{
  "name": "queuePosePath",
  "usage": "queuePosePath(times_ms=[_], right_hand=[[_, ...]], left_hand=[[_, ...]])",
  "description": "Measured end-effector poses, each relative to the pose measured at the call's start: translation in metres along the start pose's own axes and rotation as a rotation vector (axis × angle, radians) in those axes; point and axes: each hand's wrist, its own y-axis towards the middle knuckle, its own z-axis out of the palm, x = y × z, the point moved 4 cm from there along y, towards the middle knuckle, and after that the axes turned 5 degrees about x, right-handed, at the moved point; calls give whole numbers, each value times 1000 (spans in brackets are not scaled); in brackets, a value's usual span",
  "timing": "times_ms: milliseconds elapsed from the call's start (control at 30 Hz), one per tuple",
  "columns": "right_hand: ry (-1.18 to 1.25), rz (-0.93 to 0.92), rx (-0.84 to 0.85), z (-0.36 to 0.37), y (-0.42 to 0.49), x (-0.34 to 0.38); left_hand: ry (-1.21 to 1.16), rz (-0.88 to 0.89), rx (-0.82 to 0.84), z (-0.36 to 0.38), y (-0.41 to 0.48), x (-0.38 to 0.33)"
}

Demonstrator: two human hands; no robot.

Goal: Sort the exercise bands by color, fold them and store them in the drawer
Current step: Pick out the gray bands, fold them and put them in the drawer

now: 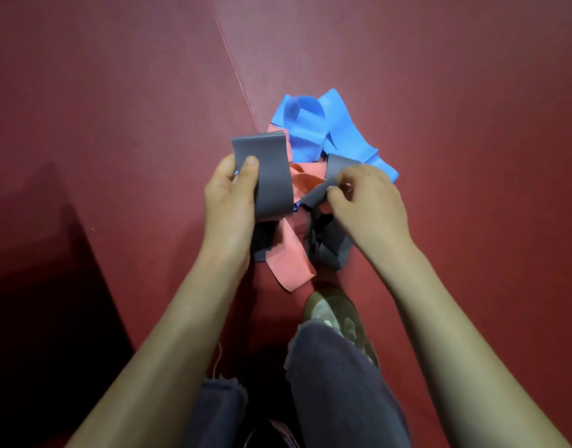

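The left hand gripped a folded stack of flat grey rubber exercise band, thumb pressed on its front, the folds standing above the fist. The right hand pinched the same band's loose grey tail at its fingertips. Below both lay crumpled blue bands and a salmon-pink band on the dark red floor mat.

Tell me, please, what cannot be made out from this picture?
- Drawer: outside the head view.
- Number of bands: the blue bands, pink band and tangled gray band overlap in one pile, partly covered by the right hand.
- Left hand: its fingers are hidden behind the folded gray band it holds.
- Lower left corner: too dark to read.
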Motion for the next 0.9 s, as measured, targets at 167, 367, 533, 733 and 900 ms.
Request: queuePosePath(times_ms=[167, 367, 533, 733, 900], right_hand=[[576, -176, -188, -18, -17, 14], [467, -459, -463, -42, -38, 41], [682, -459, -231, -39, -37, 55], [908, -119, 98, -11, -18, 53], [884, -41, -40, -4, -12, 48]], left_hand=[[5, -8, 10, 0, -2, 2], [-7, 27, 1, 2, -2, -1], [-54, 70, 4, 0, 0, -7], [-115, 24, 62, 8, -4, -7], [-157, -22, 90, 17, -11, -5]])
